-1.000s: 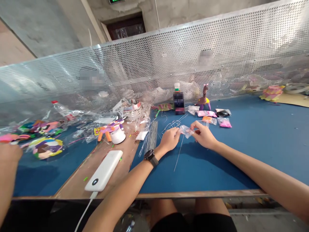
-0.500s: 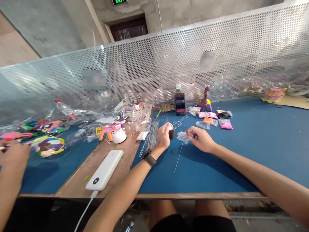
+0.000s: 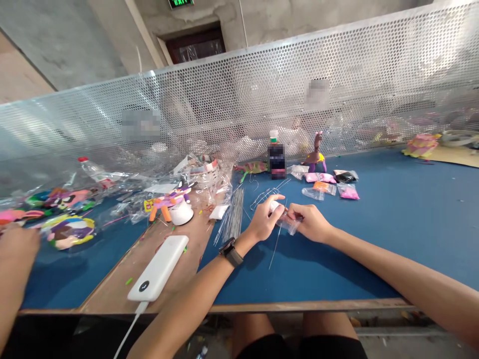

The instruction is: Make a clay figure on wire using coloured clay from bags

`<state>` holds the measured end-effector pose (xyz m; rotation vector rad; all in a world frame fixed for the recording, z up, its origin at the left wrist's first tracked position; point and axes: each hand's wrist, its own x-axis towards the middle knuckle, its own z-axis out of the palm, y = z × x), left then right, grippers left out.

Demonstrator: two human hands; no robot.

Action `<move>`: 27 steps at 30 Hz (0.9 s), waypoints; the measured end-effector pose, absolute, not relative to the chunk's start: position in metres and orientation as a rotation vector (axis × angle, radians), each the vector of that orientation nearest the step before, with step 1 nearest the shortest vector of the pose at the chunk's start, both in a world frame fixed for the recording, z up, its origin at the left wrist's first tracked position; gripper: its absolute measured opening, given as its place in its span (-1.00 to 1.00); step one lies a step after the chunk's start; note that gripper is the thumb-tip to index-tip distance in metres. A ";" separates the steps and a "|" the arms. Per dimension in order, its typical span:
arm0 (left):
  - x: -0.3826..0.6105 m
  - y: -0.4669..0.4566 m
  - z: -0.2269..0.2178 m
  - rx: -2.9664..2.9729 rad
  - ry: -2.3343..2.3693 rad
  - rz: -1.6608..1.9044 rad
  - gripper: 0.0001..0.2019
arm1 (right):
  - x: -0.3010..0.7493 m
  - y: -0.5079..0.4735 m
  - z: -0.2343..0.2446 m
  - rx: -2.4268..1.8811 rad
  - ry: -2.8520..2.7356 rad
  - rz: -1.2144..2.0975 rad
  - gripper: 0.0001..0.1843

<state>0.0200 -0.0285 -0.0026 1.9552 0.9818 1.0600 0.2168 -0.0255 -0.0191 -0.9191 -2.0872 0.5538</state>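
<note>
My left hand (image 3: 265, 222), with a dark watch on the wrist, pinches a small white lump (image 3: 274, 205) at its fingertips over the blue table. My right hand (image 3: 310, 223) meets it from the right, closed on a small clear plastic bag (image 3: 289, 225). The two hands touch at the bag. A thin straight wire (image 3: 276, 244) lies on the mat just below them. A bent wire frame (image 3: 267, 192) and a bundle of straight wires (image 3: 234, 212) lie a little beyond and to the left.
Small bags of coloured clay (image 3: 329, 184), a dark bottle (image 3: 277, 157) and a purple clay figure (image 3: 316, 152) stand behind. A white power bank (image 3: 158, 269) lies on the brown strip, near a white cup with a clay toy (image 3: 175, 205). Another person's hand (image 3: 17, 244) is at far left. A perforated metal screen (image 3: 262, 99) backs the table.
My left hand went out to the left with a dark lump, then came back to the bag, now pinching a white lump. My right hand stayed on the bag.
</note>
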 end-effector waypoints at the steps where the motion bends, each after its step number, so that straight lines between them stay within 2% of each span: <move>1: 0.021 -0.030 -0.002 1.965 0.983 1.037 -0.56 | 0.216 -0.027 -0.019 -0.938 -2.087 0.543 -0.56; 5: 0.029 -0.039 0.000 2.100 0.934 0.923 -0.54 | 0.215 -0.030 -0.021 -1.045 -2.119 0.479 -0.58; 8: 0.034 -0.042 0.003 2.130 1.004 0.928 -0.64 | 0.215 -0.027 -0.022 -1.149 -2.052 0.430 -0.63; 11: 0.028 -0.035 0.007 2.138 1.177 1.088 -0.67 | 0.216 -0.023 -0.020 -1.160 -1.962 0.495 -0.47; 15: 0.004 -0.012 0.013 1.812 1.450 1.338 -0.50 | 0.217 -0.021 -0.015 -1.074 -1.905 0.596 -0.33; 19: -0.011 0.003 0.011 1.466 1.444 1.380 -0.46 | 0.216 -0.025 -0.014 -1.020 -1.976 0.514 -0.37; 27: 0.019 -0.016 0.001 1.668 1.288 1.273 -0.44 | 0.217 -0.026 -0.015 -1.036 -2.040 0.425 -0.45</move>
